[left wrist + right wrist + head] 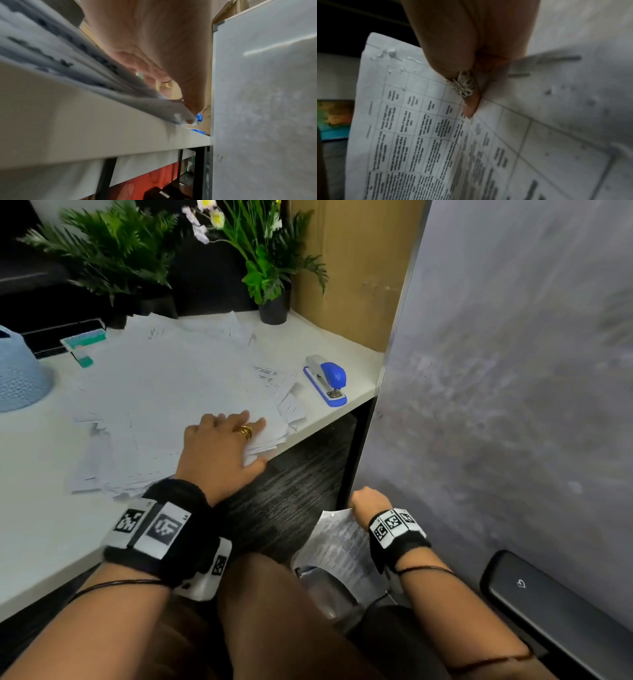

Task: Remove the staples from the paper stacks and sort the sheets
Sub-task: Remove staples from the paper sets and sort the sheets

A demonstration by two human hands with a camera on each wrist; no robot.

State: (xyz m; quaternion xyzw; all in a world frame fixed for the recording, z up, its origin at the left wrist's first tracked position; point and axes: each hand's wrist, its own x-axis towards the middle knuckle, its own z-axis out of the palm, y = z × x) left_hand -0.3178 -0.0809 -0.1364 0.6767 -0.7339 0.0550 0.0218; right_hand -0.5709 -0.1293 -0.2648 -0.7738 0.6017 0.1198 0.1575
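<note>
Loose white sheets (164, 405) lie spread in a wide heap over the white desk (44, 529). My left hand (222, 440) rests flat on the heap's near right corner, fingers straight, at the desk's front edge; the left wrist view shows the palm (154, 47) over the paper stack (85, 75). Below the desk, at the right, my right hand (368, 501) grips a printed sheet (339, 546). In the right wrist view the fingers (453, 47) pinch that table-printed paper (419, 135), whose top corner is torn and shows staples (414, 60).
A blue stapler (327, 381) sits at the desk's right end. A teal staple box (84, 340) and a light blue basket (17, 368) stand at the left, potted plants (267, 268) at the back. A grey partition (513, 371) closes the right side.
</note>
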